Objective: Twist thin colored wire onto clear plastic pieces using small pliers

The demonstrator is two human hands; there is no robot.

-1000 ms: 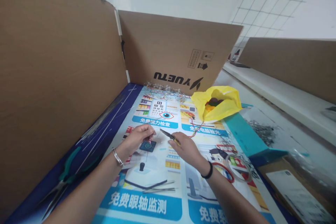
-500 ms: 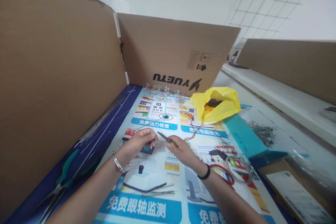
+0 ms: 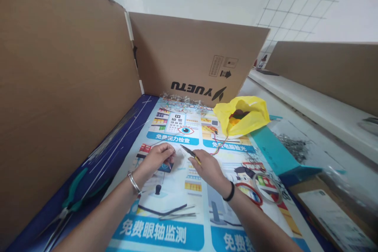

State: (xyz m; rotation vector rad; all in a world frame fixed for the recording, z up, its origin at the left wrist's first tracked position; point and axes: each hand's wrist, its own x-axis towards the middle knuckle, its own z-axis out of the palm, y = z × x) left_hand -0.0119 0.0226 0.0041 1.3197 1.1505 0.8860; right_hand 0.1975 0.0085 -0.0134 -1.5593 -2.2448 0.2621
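Observation:
My left hand [image 3: 158,156] is closed in a pinch on a small piece I cannot make out, held just above the printed poster [image 3: 177,204] that covers the table. My right hand [image 3: 206,165] grips small yellow-handled pliers [image 3: 190,152] whose dark jaws point left toward the left fingertips, a short gap away. A red and green wire [image 3: 220,146] trails from beside my right hand up to a yellow plastic bag [image 3: 240,116].
Cardboard walls [image 3: 65,86] close off the left and back. Teal-handled pliers [image 3: 72,197] lie at the left, thin metal rods [image 3: 177,214] on the poster. A tape roll [image 3: 267,189], a teal box [image 3: 277,153] and metal bits [image 3: 292,145] are at the right. Clear beads [image 3: 183,102] line the back.
Both hands stay close together with only slight shifts; the pliers' tip has edged a little nearer and then back from my left fingertips. The view has tilted slightly.

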